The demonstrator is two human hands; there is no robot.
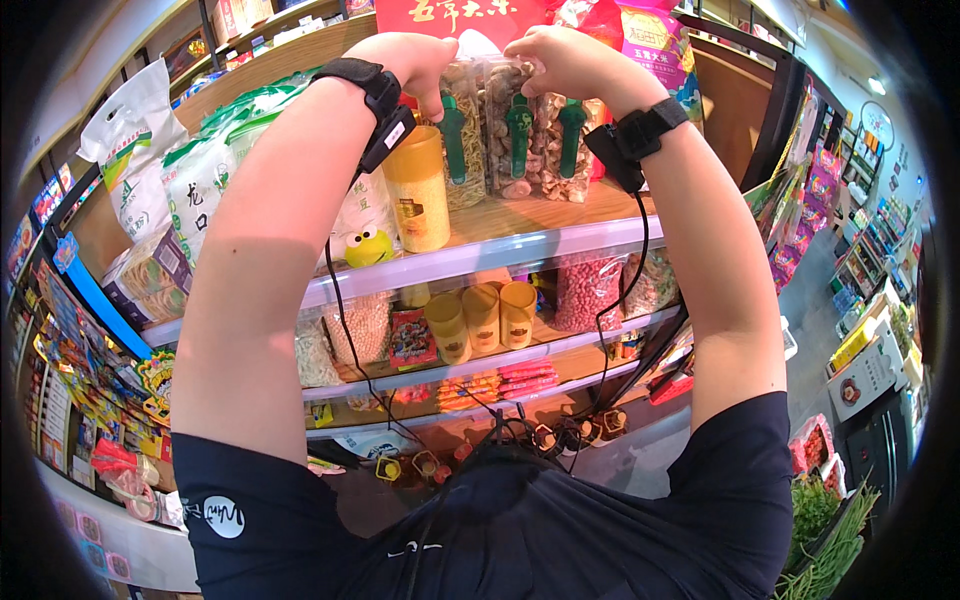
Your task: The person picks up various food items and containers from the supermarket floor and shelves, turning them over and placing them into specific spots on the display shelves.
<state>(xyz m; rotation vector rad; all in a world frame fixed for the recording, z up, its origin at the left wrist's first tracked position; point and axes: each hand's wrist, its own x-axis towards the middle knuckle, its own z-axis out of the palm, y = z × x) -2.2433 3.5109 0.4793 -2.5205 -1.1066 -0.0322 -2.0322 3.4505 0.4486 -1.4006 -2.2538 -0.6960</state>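
Note:
My left hand point(422, 72) is bent over the top left of a clear plastic container point(470, 180) of thin, pale dried strips, its thumb pressed along the side. Beside it, my right hand point(562, 62) grips the upper edge of another clear container point(500, 165), which holds dried mushrooms. A third container point(570, 188) of similar dried pieces stands below my right hand. Each of the three bears a green strip on its front. The far fingertips of both hands are partly hidden. Both wrists wear black straps with small devices and cables.
A yellow-lidded canister point(418, 190) stands left of the containers on the wooden shelf point(510, 215). White bags point(200, 185) lie further left. Red and pink packages point(655, 40) rise behind. Lower shelves hold canisters point(482, 315) and a bag of pink beans point(588, 292).

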